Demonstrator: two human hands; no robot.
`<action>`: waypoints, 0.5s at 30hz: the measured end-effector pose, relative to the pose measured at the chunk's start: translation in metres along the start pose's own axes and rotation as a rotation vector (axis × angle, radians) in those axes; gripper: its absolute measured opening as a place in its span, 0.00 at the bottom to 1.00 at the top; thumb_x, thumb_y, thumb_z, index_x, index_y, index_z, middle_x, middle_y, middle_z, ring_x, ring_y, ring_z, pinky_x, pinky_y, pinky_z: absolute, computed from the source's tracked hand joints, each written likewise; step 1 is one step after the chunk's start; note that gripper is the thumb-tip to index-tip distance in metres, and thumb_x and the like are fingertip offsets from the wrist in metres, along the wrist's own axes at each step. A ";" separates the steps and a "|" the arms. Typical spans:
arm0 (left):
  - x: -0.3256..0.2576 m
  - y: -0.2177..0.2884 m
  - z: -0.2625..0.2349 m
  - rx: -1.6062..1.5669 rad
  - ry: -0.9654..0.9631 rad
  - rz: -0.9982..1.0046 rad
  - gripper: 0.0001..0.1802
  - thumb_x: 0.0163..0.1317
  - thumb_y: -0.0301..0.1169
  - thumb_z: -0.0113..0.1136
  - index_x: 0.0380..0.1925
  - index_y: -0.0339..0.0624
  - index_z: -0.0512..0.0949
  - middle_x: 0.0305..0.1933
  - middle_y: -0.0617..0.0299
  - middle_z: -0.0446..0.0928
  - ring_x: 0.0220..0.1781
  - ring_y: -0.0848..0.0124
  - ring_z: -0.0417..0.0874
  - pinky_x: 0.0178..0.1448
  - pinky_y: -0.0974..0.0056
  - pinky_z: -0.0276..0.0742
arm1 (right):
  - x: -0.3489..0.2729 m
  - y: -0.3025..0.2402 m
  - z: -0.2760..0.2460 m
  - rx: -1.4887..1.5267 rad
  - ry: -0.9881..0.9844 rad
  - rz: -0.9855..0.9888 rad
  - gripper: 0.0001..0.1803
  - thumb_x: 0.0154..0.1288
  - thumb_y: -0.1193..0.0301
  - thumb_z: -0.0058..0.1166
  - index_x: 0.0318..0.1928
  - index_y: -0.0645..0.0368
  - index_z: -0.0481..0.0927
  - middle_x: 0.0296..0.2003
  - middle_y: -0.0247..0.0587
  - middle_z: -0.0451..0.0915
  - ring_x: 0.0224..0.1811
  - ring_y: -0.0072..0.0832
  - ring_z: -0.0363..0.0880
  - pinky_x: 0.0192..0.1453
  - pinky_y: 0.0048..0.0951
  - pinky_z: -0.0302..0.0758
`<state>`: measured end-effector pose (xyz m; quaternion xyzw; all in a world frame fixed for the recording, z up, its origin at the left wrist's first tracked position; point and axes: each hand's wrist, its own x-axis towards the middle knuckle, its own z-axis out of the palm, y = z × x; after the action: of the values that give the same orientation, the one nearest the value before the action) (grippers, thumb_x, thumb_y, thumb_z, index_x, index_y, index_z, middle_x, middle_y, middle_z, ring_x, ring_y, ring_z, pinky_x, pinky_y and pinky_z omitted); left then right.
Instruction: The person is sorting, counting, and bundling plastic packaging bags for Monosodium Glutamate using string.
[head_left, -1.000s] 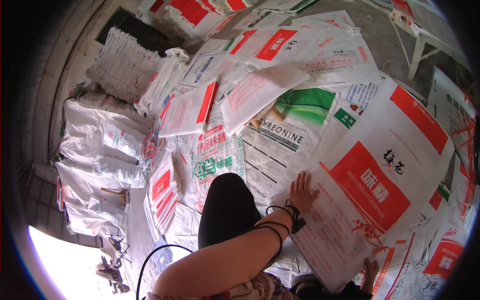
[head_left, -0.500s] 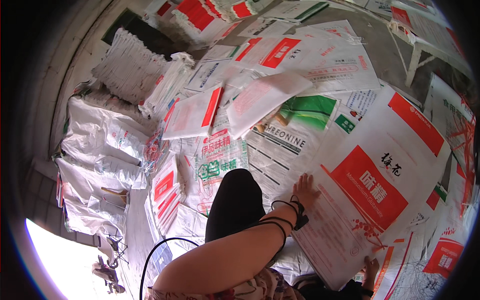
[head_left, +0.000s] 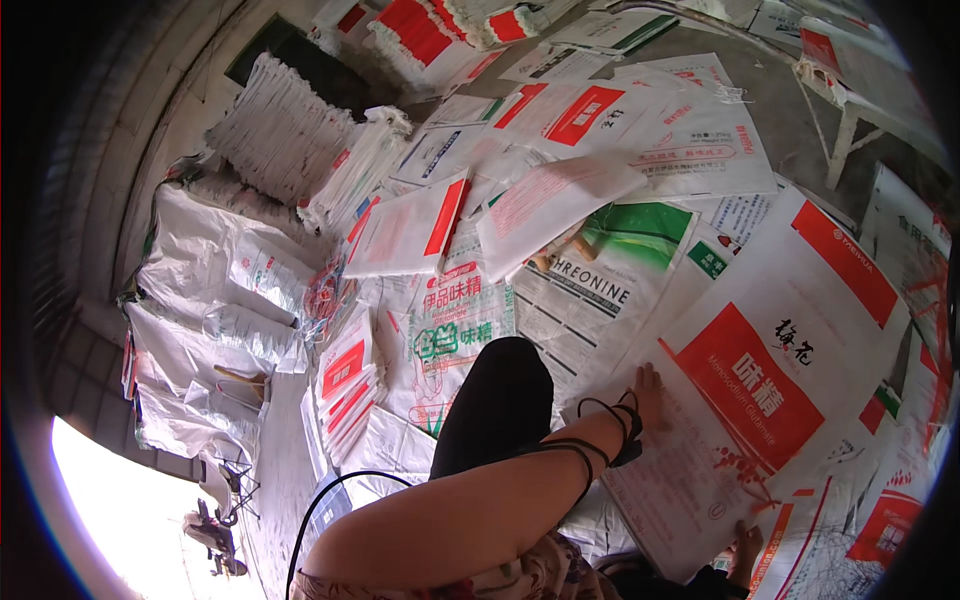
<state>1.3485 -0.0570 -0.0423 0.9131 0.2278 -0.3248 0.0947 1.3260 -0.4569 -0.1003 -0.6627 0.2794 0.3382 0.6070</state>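
A large flat white woven sack [head_left: 800,290] with red panels lies before me on the right, over other sacks. My left hand [head_left: 650,400] rests on its left part, fingers stretched out and nothing gripped. Black cord winds round that wrist and forearm. At the sack's near right edge is my right hand [head_left: 743,548], partly seen, its fingers looking apart by the edge. Beneath and beyond lies a white sack with a green band [head_left: 640,235]. A folded white sack [head_left: 560,205] lies across it, partly covering a small tan object [head_left: 580,245].
Stacks of folded white sacks [head_left: 285,125] stand at the far left, and a smaller red-and-white pile [head_left: 350,375] sits left of my knee [head_left: 495,400]. White sheeting [head_left: 200,250] covers the left side. A metal-legged bench [head_left: 845,135] stands far right. A black cable [head_left: 315,500] loops near my arm.
My left hand has slid a little to the right, further onto the large sack. The right hand stays by the near edge. The whole view has shifted slightly.
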 end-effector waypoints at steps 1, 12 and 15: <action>-0.002 0.002 -0.008 0.009 0.002 0.015 0.61 0.46 0.59 0.64 0.67 0.27 0.47 0.72 0.36 0.41 0.75 0.42 0.38 0.67 0.41 0.60 | 0.007 0.005 -0.004 0.013 0.011 -0.002 0.13 0.59 0.68 0.55 0.39 0.63 0.72 0.23 0.33 0.70 0.19 0.22 0.72 0.22 0.28 0.75; 0.017 -0.011 0.044 0.426 0.165 0.112 0.68 0.41 0.75 0.53 0.64 0.20 0.53 0.70 0.33 0.51 0.73 0.34 0.40 0.71 0.33 0.32 | 0.033 0.023 -0.020 -0.266 -0.049 -0.070 0.19 0.51 0.63 0.66 0.30 0.67 0.76 0.24 0.43 0.76 0.24 0.33 0.80 0.23 0.36 0.81; 0.016 0.004 0.038 0.316 0.137 0.138 0.69 0.39 0.69 0.61 0.65 0.20 0.49 0.71 0.33 0.46 0.73 0.35 0.40 0.73 0.40 0.39 | 0.024 0.033 -0.027 0.015 -0.088 -0.028 0.17 0.54 0.67 0.64 0.35 0.69 0.77 0.28 0.45 0.78 0.27 0.36 0.82 0.28 0.37 0.83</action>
<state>1.3403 -0.0669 -0.0818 0.9500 0.1165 -0.2863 -0.0435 1.3186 -0.4859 -0.1386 -0.6466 0.2458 0.3565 0.6280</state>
